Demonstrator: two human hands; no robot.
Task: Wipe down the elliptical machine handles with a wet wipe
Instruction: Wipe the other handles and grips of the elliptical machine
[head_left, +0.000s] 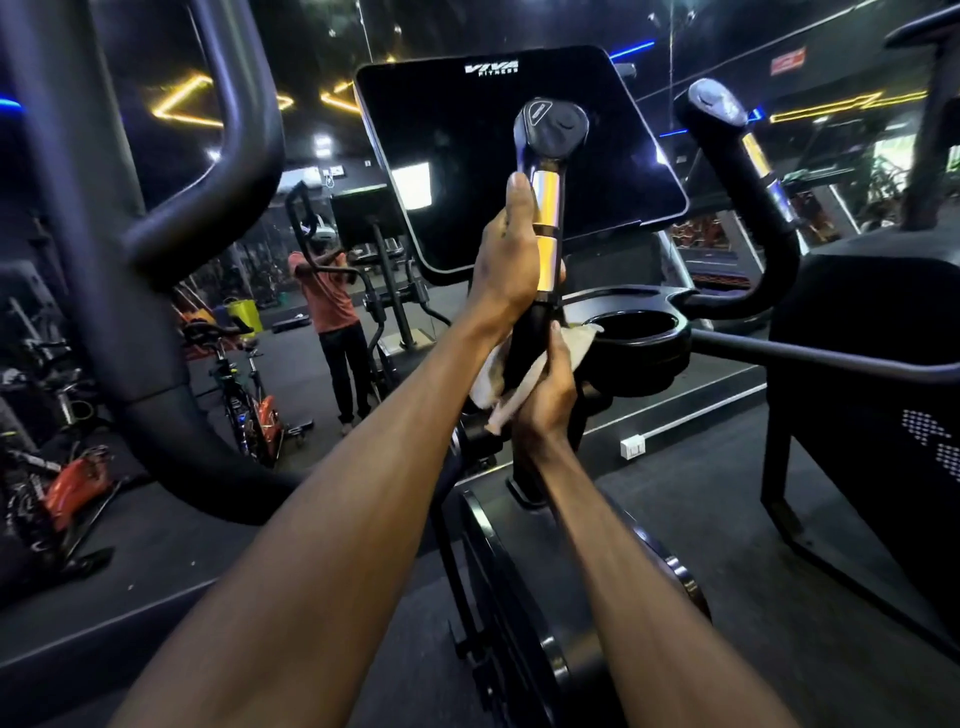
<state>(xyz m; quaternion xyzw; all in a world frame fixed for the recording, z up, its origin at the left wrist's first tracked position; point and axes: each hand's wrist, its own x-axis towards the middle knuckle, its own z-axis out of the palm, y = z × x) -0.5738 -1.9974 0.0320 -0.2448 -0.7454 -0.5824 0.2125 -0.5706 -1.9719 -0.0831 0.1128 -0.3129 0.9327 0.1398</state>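
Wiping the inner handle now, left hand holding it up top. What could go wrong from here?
1. The wet wipe is bunched around the black lower grip under the right hand; the metal sensor bands beneath the left hand could go unwiped.
2. The wipe's loose corner hangs by the cup holder and might snag.
3. The other handle looks untouched and is easily forgotten.
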